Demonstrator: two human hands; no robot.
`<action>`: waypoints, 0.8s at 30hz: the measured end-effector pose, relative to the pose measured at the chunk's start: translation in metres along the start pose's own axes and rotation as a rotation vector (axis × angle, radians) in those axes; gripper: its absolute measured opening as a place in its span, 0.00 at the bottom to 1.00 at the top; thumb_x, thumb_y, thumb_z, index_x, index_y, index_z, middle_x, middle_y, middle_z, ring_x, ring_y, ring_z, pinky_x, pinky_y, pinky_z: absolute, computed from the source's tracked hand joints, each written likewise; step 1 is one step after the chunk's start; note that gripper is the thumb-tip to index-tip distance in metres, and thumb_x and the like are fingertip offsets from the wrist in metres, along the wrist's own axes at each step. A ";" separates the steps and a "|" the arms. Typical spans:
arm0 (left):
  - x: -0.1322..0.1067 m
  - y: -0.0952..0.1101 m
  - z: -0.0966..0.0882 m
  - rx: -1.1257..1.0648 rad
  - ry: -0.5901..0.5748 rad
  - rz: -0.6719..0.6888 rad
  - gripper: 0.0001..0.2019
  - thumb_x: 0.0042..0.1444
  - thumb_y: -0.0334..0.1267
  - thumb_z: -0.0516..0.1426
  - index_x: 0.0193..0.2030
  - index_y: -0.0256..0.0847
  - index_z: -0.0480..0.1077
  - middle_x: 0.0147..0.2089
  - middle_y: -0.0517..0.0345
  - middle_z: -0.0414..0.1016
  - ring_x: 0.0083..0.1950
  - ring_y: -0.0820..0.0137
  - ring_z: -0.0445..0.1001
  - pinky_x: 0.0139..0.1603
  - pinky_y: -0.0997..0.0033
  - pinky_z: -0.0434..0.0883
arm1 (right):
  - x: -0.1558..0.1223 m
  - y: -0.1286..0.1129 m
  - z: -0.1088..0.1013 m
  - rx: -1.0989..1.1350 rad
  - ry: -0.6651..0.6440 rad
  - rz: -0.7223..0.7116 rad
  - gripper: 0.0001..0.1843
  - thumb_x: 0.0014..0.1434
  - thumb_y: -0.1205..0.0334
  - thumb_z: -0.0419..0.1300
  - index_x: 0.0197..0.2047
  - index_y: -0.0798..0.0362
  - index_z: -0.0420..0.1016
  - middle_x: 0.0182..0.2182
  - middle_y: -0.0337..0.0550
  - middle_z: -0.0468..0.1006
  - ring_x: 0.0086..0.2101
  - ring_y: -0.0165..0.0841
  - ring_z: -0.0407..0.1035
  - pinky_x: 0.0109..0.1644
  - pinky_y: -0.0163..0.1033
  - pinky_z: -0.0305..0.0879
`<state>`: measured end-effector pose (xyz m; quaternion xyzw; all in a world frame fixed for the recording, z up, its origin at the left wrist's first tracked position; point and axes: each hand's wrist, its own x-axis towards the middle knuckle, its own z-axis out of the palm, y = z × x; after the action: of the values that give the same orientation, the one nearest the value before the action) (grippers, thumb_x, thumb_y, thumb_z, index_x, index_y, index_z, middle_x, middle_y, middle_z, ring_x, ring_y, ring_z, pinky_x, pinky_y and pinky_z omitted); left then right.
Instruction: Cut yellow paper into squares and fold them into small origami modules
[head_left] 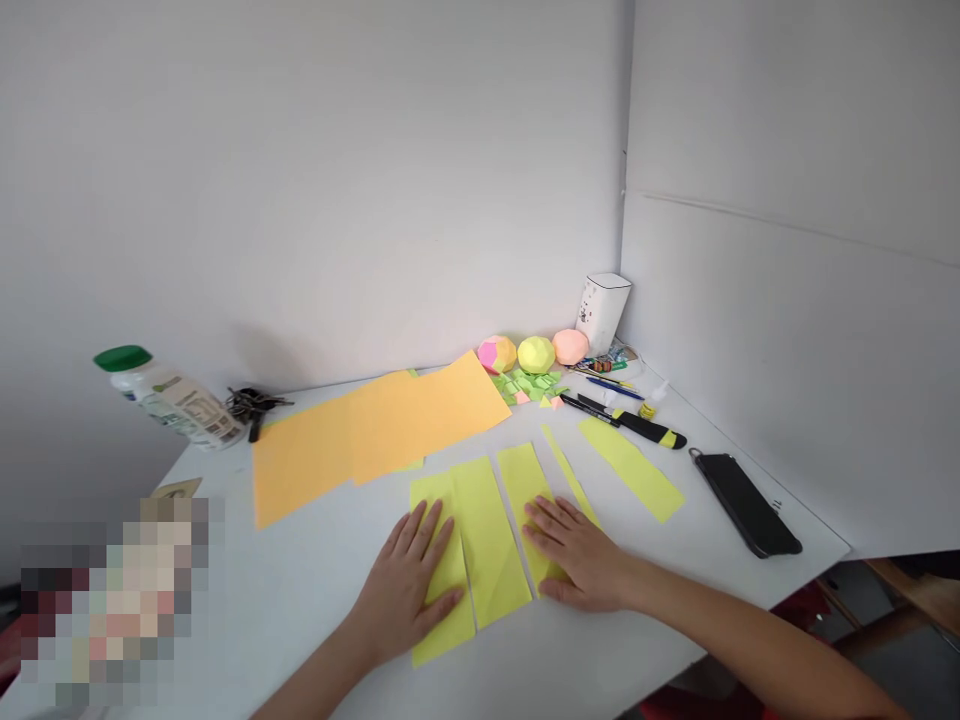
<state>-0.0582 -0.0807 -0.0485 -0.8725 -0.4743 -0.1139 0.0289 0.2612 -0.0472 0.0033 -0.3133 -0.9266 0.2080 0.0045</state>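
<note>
Both Palms Down on the Yellow Strips

And here we are at the desk (315,610), both hands in play! The left grip (409,580) lies open and flat, fingers a little apart, thumb swung out to the side. It presses on top of the left strip (450,570), covering its left half; the near end peeks out beyond the thumb, nothing pinched.

Over to the right grip (581,555): open too, palm down, fingertips across the right strip (521,480), whose far end runs clear of the fingers. No hold there either, just contact from above.

Between the two, untouched, sits the middle strip (491,550), just beside its neighbours, with a narrow gap towards the right one. Past the right fingers, a thin sliver (567,468) slants away, its near end close to the knuckles, and farther out lies a loose strip (634,470).

Up the desk, orange paper (382,430) spreads beyond the left grip, near three paper balls (536,355) lined along the wall (375,200). A knife (649,428) and a phone (746,505) rest off to the right, well apart from both hands.
</note>
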 end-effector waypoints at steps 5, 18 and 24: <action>0.008 0.004 0.000 0.021 0.025 -0.036 0.41 0.55 0.61 0.48 0.70 0.46 0.37 0.71 0.50 0.41 0.70 0.50 0.43 0.65 0.48 0.50 | 0.003 -0.006 0.002 -0.017 0.008 0.003 0.37 0.64 0.43 0.44 0.68 0.57 0.45 0.67 0.52 0.39 0.66 0.44 0.28 0.67 0.56 0.27; 0.015 0.005 -0.010 0.010 -0.022 -0.006 0.35 0.58 0.57 0.48 0.69 0.47 0.45 0.71 0.55 0.42 0.70 0.48 0.40 0.64 0.44 0.50 | 0.010 0.000 0.006 -0.034 0.060 -0.017 0.35 0.63 0.44 0.47 0.67 0.57 0.49 0.67 0.52 0.42 0.66 0.43 0.30 0.67 0.54 0.32; 0.019 0.003 -0.018 -0.038 -0.090 0.090 0.30 0.61 0.52 0.47 0.68 0.50 0.45 0.70 0.60 0.47 0.70 0.48 0.40 0.64 0.42 0.49 | 0.016 -0.005 0.002 -0.058 0.072 -0.004 0.34 0.64 0.45 0.46 0.66 0.58 0.53 0.66 0.54 0.45 0.65 0.44 0.32 0.67 0.55 0.33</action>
<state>-0.0490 -0.0698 -0.0266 -0.8974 -0.4334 -0.0822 -0.0037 0.2458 -0.0422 0.0017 -0.3189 -0.9320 0.1696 0.0294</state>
